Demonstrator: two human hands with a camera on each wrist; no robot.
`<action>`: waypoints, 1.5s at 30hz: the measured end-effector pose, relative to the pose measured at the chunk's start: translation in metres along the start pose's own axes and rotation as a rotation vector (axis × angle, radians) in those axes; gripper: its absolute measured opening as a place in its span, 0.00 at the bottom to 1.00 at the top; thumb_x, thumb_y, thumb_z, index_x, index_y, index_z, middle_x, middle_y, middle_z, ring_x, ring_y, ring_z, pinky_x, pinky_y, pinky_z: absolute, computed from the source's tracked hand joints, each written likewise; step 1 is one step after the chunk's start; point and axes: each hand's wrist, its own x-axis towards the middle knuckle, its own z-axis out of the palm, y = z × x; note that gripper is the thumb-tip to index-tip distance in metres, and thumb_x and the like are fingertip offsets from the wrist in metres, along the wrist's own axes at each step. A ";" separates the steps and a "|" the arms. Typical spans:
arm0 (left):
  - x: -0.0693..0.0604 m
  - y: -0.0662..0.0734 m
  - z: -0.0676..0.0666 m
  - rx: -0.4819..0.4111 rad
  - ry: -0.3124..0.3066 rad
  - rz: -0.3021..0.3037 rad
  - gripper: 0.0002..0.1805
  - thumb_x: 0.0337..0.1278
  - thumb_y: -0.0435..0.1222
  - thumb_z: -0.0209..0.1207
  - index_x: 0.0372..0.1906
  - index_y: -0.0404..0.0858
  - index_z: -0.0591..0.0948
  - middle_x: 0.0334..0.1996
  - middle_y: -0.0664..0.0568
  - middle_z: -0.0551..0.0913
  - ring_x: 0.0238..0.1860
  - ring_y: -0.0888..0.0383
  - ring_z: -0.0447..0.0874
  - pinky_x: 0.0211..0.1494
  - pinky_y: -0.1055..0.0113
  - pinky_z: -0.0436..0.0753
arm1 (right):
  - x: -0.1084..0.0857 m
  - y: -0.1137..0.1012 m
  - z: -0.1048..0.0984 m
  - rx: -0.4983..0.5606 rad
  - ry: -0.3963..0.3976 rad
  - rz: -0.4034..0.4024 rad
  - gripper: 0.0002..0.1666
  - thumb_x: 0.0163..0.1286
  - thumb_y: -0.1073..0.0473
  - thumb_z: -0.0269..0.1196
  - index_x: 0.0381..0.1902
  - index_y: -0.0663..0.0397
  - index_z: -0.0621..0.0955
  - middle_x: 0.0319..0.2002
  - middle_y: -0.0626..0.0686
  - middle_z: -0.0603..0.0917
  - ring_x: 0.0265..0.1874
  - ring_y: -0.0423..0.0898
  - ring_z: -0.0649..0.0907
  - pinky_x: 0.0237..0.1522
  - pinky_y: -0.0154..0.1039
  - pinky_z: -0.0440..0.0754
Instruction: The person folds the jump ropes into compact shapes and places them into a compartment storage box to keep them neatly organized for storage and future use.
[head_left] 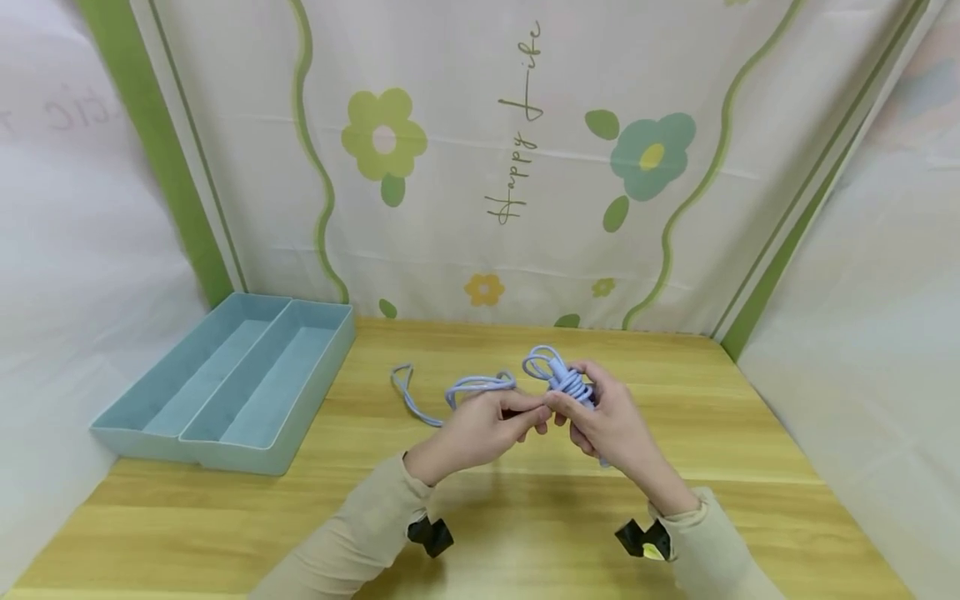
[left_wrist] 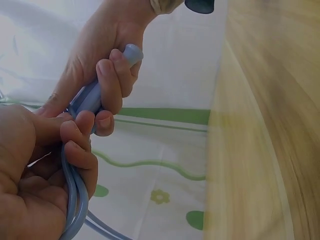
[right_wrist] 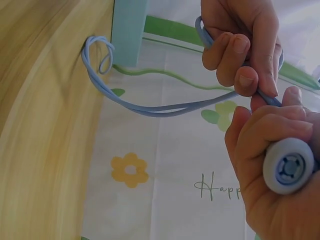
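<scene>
A light blue jump rope (head_left: pixel 572 385) is wound in several turns round its handles, in my right hand (head_left: pixel 617 421). The right fingers curl round a handle (left_wrist: pixel 89 97), and its round end cap (right_wrist: pixel 288 166) shows beside the palm in the right wrist view. Close by on the left, my left hand (head_left: pixel 480 427) pinches the cord between thumb and fingers, its fingertips meeting those of the right hand. A loop of cord (left_wrist: pixel 75 200) passes over the left hand. From there a doubled tail (right_wrist: pixel 155 111) hangs down and ends in a loop on the table.
A pale blue tray (head_left: pixel 281 442) with two long compartments stands at the left of the wooden table (head_left: pixel 525 550). White curtains with printed flowers (head_left: pixel 384 140) close off the back and both sides.
</scene>
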 end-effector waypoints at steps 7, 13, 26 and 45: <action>0.001 0.001 0.003 0.045 -0.021 0.083 0.12 0.73 0.45 0.54 0.38 0.49 0.87 0.29 0.65 0.79 0.27 0.66 0.75 0.29 0.71 0.77 | -0.001 -0.002 0.001 -0.007 0.027 0.023 0.22 0.69 0.46 0.66 0.52 0.52 0.76 0.25 0.63 0.80 0.07 0.45 0.69 0.06 0.38 0.67; 0.001 -0.002 0.005 -0.034 -0.031 0.028 0.14 0.74 0.46 0.53 0.46 0.47 0.86 0.32 0.64 0.80 0.31 0.66 0.78 0.31 0.70 0.79 | -0.002 -0.004 0.000 -0.012 0.065 0.024 0.20 0.70 0.46 0.64 0.49 0.56 0.77 0.23 0.63 0.77 0.08 0.45 0.70 0.07 0.37 0.68; 0.005 -0.015 -0.017 -0.084 -0.027 0.225 0.14 0.72 0.35 0.55 0.55 0.33 0.83 0.32 0.58 0.81 0.31 0.62 0.78 0.35 0.67 0.82 | -0.003 -0.010 -0.011 0.031 0.113 0.039 0.22 0.73 0.45 0.61 0.43 0.61 0.75 0.23 0.67 0.75 0.09 0.44 0.70 0.08 0.36 0.69; 0.009 -0.031 -0.034 -0.277 -0.082 0.173 0.10 0.70 0.35 0.57 0.46 0.40 0.88 0.23 0.42 0.80 0.19 0.51 0.72 0.22 0.68 0.72 | -0.005 -0.015 -0.016 0.035 0.140 0.000 0.21 0.73 0.46 0.61 0.41 0.61 0.75 0.24 0.69 0.76 0.09 0.47 0.71 0.07 0.40 0.70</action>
